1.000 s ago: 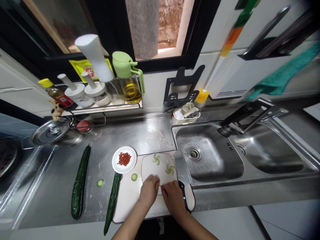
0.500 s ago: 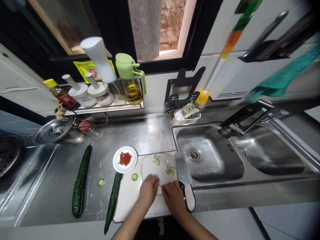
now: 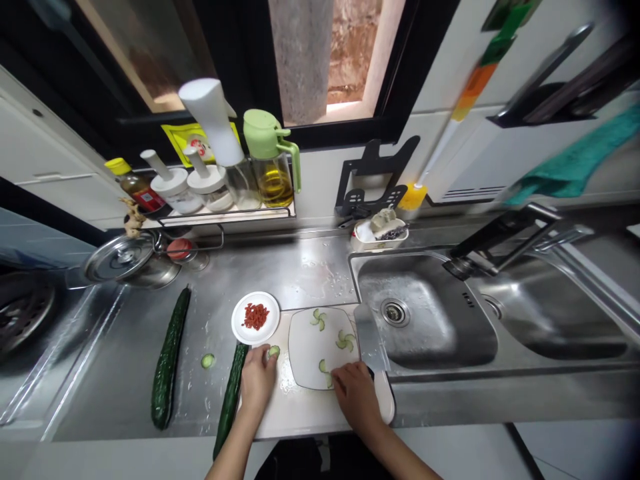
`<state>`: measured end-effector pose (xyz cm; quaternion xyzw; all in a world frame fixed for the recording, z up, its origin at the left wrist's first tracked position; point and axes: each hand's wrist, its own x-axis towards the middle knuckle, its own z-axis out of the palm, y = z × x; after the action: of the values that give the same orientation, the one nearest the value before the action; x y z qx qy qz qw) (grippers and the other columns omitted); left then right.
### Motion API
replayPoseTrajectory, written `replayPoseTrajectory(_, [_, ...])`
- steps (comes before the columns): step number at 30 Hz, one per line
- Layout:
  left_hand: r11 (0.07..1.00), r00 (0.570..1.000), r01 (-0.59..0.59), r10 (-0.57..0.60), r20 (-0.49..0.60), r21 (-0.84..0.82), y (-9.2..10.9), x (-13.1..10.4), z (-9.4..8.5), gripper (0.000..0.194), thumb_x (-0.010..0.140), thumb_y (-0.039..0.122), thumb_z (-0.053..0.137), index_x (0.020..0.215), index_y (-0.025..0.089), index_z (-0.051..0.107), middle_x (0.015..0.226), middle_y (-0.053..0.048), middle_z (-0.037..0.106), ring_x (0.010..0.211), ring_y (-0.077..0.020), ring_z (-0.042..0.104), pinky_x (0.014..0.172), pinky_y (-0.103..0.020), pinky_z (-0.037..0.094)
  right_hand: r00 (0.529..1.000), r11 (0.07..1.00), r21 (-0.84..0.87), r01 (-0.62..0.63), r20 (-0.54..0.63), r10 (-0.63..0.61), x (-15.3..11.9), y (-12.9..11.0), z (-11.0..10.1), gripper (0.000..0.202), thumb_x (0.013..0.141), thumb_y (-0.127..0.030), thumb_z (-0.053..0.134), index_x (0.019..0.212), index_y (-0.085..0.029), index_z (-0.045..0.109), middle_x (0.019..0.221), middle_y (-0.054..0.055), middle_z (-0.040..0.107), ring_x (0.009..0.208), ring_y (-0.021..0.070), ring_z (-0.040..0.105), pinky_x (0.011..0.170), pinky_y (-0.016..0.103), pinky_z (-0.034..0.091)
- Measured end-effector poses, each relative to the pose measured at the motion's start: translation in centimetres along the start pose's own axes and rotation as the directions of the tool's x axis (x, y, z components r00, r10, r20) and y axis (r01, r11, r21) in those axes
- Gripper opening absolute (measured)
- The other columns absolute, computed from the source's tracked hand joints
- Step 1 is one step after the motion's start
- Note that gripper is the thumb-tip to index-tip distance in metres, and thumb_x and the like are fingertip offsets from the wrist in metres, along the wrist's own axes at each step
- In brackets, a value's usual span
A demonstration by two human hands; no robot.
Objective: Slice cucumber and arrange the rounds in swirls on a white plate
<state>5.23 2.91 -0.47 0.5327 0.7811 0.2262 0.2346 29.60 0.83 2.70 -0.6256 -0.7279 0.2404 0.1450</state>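
My left hand (image 3: 259, 379) is at the left of the white cutting board (image 3: 280, 420), its thumb and fingers closed on a small cut piece of cucumber (image 3: 274, 351). My right hand (image 3: 356, 393) rests at the lower right edge of the square white plate (image 3: 306, 337), fingers curled together; what they hold, if anything, is hidden. Thin cucumber slices lie on the plate in fanned swirls, one swirl (image 3: 318, 319) at the top, another (image 3: 345, 341) at the right. Other slices (image 3: 325, 372) lie beside my right fingertips. A cleaver (image 3: 371, 337) lies right of the plate, its handle mostly covered by my right hand.
A round white dish (image 3: 237, 327) holds chopped red bits. One whole cucumber (image 3: 171, 360) lies on the steel counter, another (image 3: 232, 393) along the board's left edge, with a cucumber end (image 3: 207, 361) between them. The double sink (image 3: 425, 313) is at the right; seasoning jars (image 3: 173, 190) stand behind.
My left hand has left the plate and moved left to the cucumber piece, closing on it. My right hand stays by the plate's lower right. The view has shifted slightly.
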Motion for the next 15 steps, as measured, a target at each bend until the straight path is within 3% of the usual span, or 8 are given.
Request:
replayPoseTrajectory(8, [0.998,0.998,0.054,-0.054,-0.011,-0.030,0.7,0.5,-0.1,0.018,0.076,0.037,0.052,0.069,0.021,0.057,0.069,-0.002,0.062,0.061,-0.0154,0.055,0.064,-0.026,0.042,1.000,1.000,0.008,-0.007,0.003,0.007,0.1,-0.1,0.0,0.018,0.081,-0.013,0.050,0.079,-0.022,0.066,0.079,0.004,0.062,0.085,0.0214,0.049,0.078,0.033,0.037])
replayPoseTrajectory(15, [0.957,0.986,0.158,-0.140,0.092,-0.245,1.0,0.5,-1.1,0.024,0.073,0.042,0.056,0.078,0.020,0.063,0.068,0.000,0.065,0.061,-0.0134,0.057,0.064,-0.023,0.042,0.999,0.996,0.084,-0.043,0.006,0.042,0.5,-0.3,-0.2,0.018,0.082,-0.015,0.050,0.080,-0.021,0.067,0.079,0.004,0.064,0.087,0.0222,0.049,0.079,0.034,0.038])
